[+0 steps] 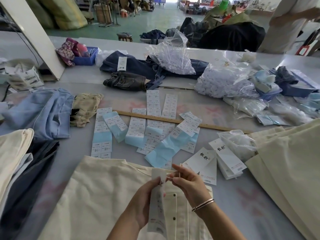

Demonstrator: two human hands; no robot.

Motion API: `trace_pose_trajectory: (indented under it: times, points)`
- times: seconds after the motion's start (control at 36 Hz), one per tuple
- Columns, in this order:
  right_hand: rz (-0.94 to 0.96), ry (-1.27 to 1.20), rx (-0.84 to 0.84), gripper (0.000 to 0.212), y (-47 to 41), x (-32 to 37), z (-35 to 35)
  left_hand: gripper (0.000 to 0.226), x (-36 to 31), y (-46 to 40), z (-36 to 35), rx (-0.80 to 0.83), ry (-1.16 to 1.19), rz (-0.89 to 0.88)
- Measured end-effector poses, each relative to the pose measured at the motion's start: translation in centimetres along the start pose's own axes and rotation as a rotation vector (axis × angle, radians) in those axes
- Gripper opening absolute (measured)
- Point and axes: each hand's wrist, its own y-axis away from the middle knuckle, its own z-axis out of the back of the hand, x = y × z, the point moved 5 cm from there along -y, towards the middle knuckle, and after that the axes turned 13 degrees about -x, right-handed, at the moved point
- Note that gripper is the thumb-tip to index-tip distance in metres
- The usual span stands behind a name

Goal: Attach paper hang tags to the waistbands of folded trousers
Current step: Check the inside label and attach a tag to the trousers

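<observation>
Left hand [147, 196] pinches paper hang tag [158, 205], long axis running near-to-far, over cream trousers [103, 196] lying near centre. Right hand [188, 184], just right of the tag's far end, pinches what looks like a thin string [168, 177] there. Waistband directly beneath; right hand nearer.

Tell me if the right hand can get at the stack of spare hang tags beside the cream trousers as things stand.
Probably yes. The stack of hang tags lies uncovered on the table just right of the right hand, with nothing between them. But that hand is pinching a thin string at the held tag, so it must let go first.
</observation>
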Motion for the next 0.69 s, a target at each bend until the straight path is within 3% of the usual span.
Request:
trace_pose_trajectory:
  times: [0.14,0.28,0.39,0.56,0.69]
  points:
    - [0.19,0.37,-0.038,0.028,0.4,0.4,0.0,0.037,-0.3,0.3,-0.3,-0.113,-0.122,-0.121]
    - [0.45,0.777,-0.083,0.018,0.9,0.7,-0.6,0.026,0.0,0.6,-0.3,-0.241,-0.262,-0.209]
    - [0.611,0.893,-0.108,0.014,1.2,1.0,-0.9,0.02,0.2,0.5,-0.1,-0.308,-0.312,-0.249]
    - [0.625,1.038,-0.07,0.007,0.6,1.0,-0.7,0.021,0.0,0.4,-0.1,-0.339,-0.384,-0.322]
    - [0.635,0.886,-0.18,0.007,-0.1,1.8,0.7,0.024,-0.3,0.5,-0.1,-0.348,-0.392,-0.355]
